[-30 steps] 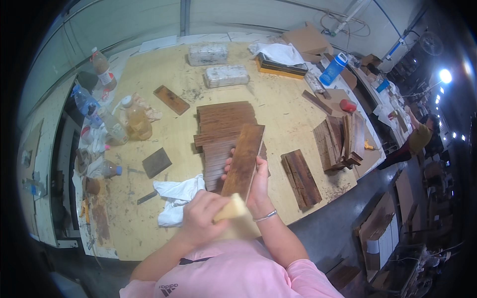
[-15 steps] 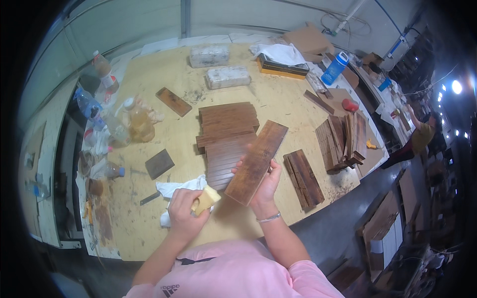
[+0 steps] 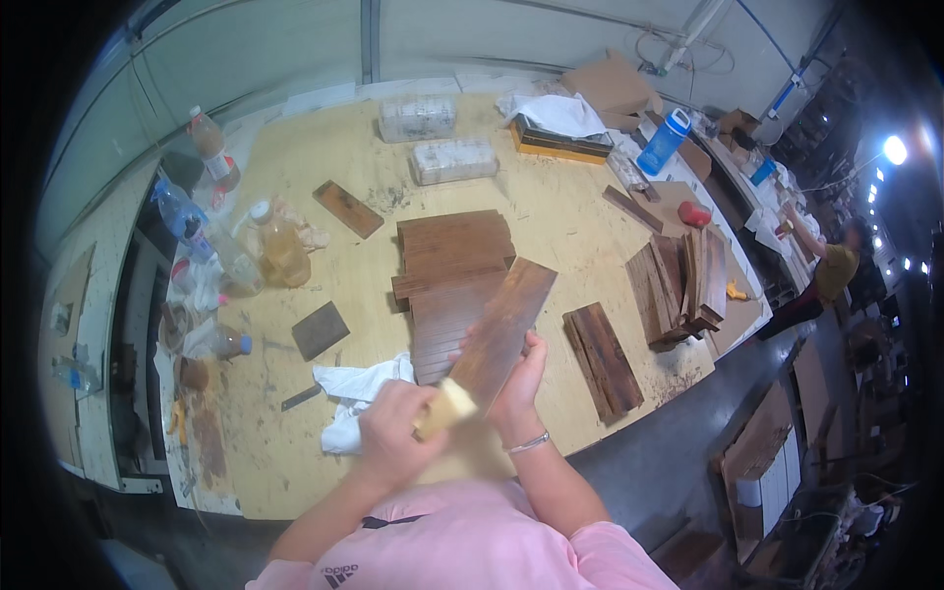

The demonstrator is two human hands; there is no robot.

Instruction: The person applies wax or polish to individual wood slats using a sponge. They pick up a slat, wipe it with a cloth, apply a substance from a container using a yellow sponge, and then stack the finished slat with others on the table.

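Note:
My right hand [image 3: 516,388] is wrapped round a brown wooden plank [image 3: 511,315] from below and holds it tilted above the table. In my left hand [image 3: 396,425], fingers closed, is a pale yellow sponge [image 3: 450,403], now at the plank's near end; it appears to touch the wood. Just beyond the plank, several finished-looking brown boards [image 3: 447,295] lie in layered rows. A white cloth [image 3: 344,423] is crumpled left of my left hand. Right of my right hand lie a few darker planks [image 3: 602,359] side by side.
A stack of planks [image 3: 678,285] stands at the right table edge, near a red object [image 3: 694,213] and a blue bottle [image 3: 664,143]. Plastic bottles [image 3: 280,246] crowd the left side. Two wrapped blocks [image 3: 452,160] sit at the back. Another person [image 3: 836,265] works far right.
My left hand has moved right and brought the sponge to the plank's near end. The plank has shifted slightly left and nearer to me.

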